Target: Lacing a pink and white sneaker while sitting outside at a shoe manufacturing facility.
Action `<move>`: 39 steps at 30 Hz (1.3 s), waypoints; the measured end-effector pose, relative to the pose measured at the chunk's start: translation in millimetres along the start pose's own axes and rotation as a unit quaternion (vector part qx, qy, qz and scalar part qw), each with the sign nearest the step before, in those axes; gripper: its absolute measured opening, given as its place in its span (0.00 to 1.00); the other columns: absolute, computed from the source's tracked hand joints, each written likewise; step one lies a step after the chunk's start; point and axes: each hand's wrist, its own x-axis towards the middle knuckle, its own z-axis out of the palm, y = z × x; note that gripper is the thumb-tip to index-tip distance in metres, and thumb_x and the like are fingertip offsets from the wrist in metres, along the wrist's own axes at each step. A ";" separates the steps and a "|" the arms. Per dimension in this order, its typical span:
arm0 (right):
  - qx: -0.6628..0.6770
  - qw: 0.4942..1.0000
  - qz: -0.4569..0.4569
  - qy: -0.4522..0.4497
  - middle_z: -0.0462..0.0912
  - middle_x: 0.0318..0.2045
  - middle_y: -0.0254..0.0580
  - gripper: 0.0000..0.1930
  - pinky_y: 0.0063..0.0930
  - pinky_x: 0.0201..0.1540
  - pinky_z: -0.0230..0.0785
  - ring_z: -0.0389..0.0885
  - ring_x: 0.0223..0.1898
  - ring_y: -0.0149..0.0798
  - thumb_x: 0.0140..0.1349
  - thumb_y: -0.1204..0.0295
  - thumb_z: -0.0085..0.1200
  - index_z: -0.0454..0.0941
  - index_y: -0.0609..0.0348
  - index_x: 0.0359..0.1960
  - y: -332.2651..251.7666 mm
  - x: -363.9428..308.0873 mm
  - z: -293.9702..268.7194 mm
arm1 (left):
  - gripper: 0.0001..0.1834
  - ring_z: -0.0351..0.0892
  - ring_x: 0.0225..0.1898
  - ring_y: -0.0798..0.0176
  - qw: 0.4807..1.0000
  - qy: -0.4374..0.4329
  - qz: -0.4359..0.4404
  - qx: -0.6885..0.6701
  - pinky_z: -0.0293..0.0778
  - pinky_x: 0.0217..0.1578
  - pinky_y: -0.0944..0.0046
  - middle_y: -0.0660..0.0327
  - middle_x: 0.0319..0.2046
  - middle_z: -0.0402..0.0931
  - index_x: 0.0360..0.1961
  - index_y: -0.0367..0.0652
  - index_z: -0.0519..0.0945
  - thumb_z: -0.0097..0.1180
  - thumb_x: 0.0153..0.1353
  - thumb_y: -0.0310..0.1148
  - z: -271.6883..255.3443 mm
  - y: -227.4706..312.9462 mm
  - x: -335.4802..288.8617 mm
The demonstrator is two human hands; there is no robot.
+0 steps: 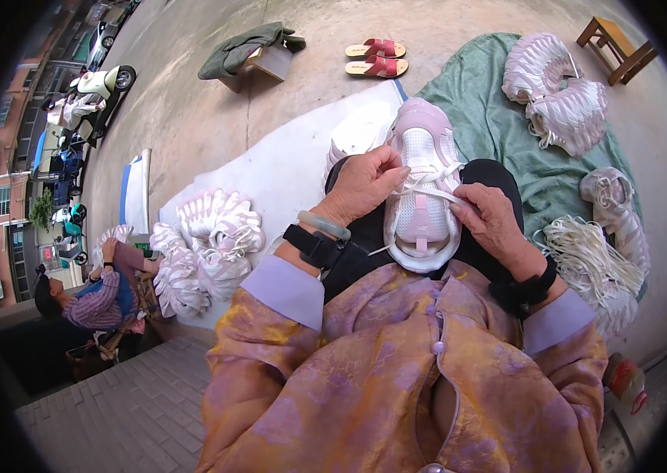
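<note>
A pink and white sneaker (420, 217) rests on my lap between my thighs, its sole edge showing at the near end. White shoelace (430, 180) runs across its upper in loose loops. My left hand (367, 183) pinches the lace between thumb and forefinger at the shoe's left side. On the other side, my right hand (493, 219) pinches a flat stretch of the same lace near the shoe's edge. A dark strap with a small device sits on each wrist, and a pale bangle is on the left one.
To my right lie a heap of loose white laces (592, 256) and a ring of sneakers (558, 98) on a green cloth (475, 83). More bundled sneakers (219, 229) lie left on white sheeting (278, 165). Red slippers (377, 67), stools and another seated person (105, 296) are around.
</note>
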 end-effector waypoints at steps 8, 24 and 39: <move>0.143 0.987 0.074 -0.013 0.77 0.23 0.48 0.07 0.31 0.28 0.66 0.76 0.25 0.46 0.55 0.71 0.54 0.76 0.63 0.30 0.9 2.6 -2.0 | 0.08 0.74 0.26 0.65 0.942 0.074 0.179 0.275 0.69 0.28 0.66 0.61 0.23 0.74 0.30 0.38 0.76 0.58 0.53 0.31 11.0 -0.7 -7.6; 0.133 0.984 0.116 -0.030 0.69 0.18 0.42 0.04 0.26 0.25 0.60 0.68 0.21 0.34 0.55 0.76 0.50 0.71 0.65 0.26 3.4 -9.8 -50.6 | 0.13 0.75 0.39 0.64 0.871 -0.078 -0.059 -0.481 0.68 0.45 0.66 0.52 0.44 0.73 0.39 0.32 0.76 0.54 0.56 0.30 -9.8 -20.1 6.4; -0.067 0.997 0.025 0.015 0.75 0.28 0.46 0.09 0.35 0.32 0.66 0.75 0.30 0.49 0.49 0.76 0.56 0.73 0.63 0.32 26.0 -83.8 -61.5 | 0.10 0.67 0.26 0.77 0.988 0.132 -0.062 -0.046 0.66 0.30 0.77 0.68 0.24 0.70 0.31 0.40 0.76 0.56 0.44 0.22 26.6 -23.6 -4.2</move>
